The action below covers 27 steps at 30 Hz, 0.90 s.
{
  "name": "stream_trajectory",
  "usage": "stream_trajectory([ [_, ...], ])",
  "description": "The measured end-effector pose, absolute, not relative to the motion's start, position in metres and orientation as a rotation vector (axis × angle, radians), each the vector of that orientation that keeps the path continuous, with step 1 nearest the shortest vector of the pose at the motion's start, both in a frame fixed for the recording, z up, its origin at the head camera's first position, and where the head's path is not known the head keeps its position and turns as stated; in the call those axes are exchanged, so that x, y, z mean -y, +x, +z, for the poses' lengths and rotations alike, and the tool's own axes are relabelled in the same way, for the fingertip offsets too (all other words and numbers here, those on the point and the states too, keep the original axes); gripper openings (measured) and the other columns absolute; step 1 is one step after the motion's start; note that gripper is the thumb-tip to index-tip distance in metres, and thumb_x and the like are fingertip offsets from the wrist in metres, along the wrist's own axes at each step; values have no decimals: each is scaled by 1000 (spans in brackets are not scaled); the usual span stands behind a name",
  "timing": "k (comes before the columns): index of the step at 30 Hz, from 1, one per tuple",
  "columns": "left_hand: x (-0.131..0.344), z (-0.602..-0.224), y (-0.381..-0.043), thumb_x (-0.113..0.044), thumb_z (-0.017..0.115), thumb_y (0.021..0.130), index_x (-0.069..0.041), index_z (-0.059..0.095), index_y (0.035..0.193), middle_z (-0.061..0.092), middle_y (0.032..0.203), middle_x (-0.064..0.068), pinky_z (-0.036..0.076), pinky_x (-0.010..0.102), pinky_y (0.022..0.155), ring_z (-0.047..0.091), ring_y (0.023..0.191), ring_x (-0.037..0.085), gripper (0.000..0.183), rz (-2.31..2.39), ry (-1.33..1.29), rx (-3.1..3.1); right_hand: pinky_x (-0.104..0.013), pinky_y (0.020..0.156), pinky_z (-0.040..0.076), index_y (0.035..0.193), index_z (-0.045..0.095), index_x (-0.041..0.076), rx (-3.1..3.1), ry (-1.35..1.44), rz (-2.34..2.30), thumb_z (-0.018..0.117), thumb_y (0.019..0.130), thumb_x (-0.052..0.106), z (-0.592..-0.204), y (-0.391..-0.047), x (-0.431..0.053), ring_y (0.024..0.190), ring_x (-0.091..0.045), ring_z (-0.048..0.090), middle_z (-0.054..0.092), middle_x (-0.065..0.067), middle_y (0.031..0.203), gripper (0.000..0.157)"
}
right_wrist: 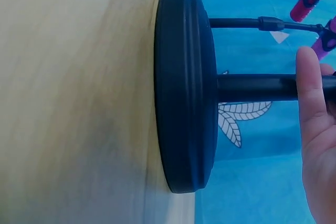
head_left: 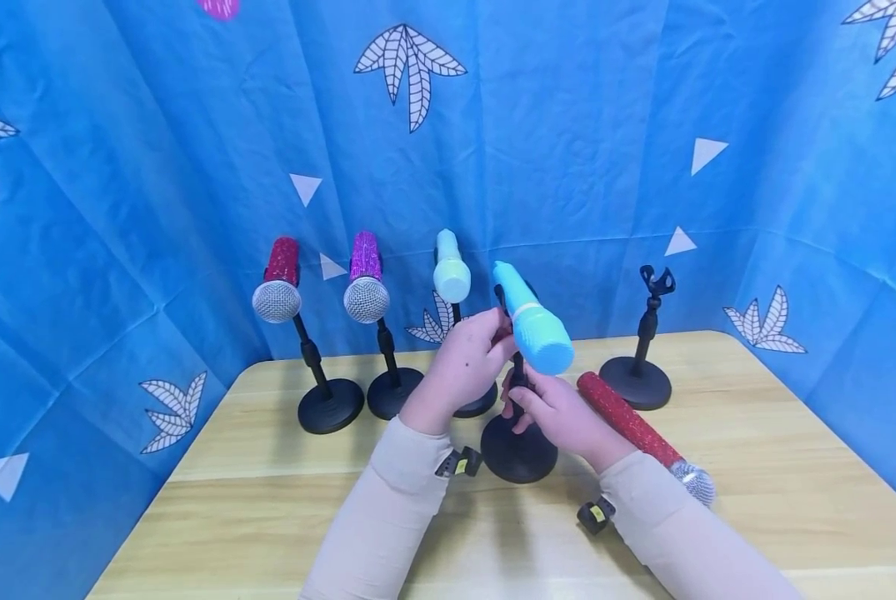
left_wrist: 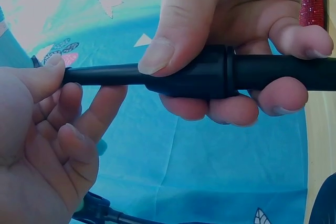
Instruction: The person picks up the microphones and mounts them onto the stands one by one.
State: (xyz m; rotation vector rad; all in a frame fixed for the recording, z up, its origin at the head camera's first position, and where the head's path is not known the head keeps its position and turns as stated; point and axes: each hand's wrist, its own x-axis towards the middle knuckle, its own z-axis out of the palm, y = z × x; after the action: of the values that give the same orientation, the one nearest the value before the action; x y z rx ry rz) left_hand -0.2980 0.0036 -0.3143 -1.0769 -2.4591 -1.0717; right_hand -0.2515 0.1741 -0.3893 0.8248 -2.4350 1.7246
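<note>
A bright blue microphone (head_left: 541,337) sits tilted in the clip of a black desk stand, its head pointing toward me. The stand's round base (head_left: 518,454) is on the table; in the right wrist view that base (right_wrist: 184,93) appears side-on. Just below the clip, my left hand (head_left: 466,358) pinches the thin upper rod (left_wrist: 110,75) between thumb and fingers. Lower down, my right hand (head_left: 568,412) grips the stand around its thicker collar (left_wrist: 205,80), thumb on one side and fingers on the other. The blue microphone's head is outside both wrist views.
Left of the hands stand a red microphone (head_left: 282,262), a purple one (head_left: 366,258) and a pale mint one (head_left: 451,267), each on a black stand. A red glittery microphone (head_left: 635,421) lies beside my right forearm. Behind it is a stand (head_left: 638,379) without a microphone.
</note>
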Motion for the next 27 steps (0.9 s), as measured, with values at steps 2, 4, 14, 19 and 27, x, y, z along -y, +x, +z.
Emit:
stream_trajectory([
  [2,-3,-315,-298,-15,58,104,-12,60,95,63,89,-2,52,31,76,60,82,14,9,-1072,-1080,2462,-52,68,59,111,51,-7,2452,793,1731,46,105,0,-390,-251,-174,83,-34,66,59,-27,97,11],
  [4,-3,-315,-297,-14,57,104,-12,61,96,64,90,-2,52,32,77,60,84,13,9,-1066,-1082,2462,-53,67,59,110,51,-6,2462,772,1734,46,105,1,-394,-254,-175,83,-36,65,59,-26,95,10],
  [14,-5,-314,-297,-17,56,105,-14,58,98,58,85,-1,49,33,73,56,80,16,8,-1111,-1066,2505,-46,64,59,112,51,6,2449,783,1753,51,107,14,-412,-268,-185,86,-42,64,62,-15,92,10],
  [19,-5,-315,-296,-20,55,105,-15,59,101,61,87,-2,51,33,76,59,83,14,8,-1130,-1081,2524,-47,77,59,123,51,10,2591,752,1584,52,107,26,-404,-262,-191,97,-40,66,64,-14,107,22],
  [27,13,-344,-292,-32,56,104,-18,67,115,68,105,-8,53,33,84,63,92,9,21,-833,-1121,2756,-46,92,52,124,64,19,2884,610,1028,58,101,47,-386,-241,-210,106,-18,62,65,4,113,37],
])
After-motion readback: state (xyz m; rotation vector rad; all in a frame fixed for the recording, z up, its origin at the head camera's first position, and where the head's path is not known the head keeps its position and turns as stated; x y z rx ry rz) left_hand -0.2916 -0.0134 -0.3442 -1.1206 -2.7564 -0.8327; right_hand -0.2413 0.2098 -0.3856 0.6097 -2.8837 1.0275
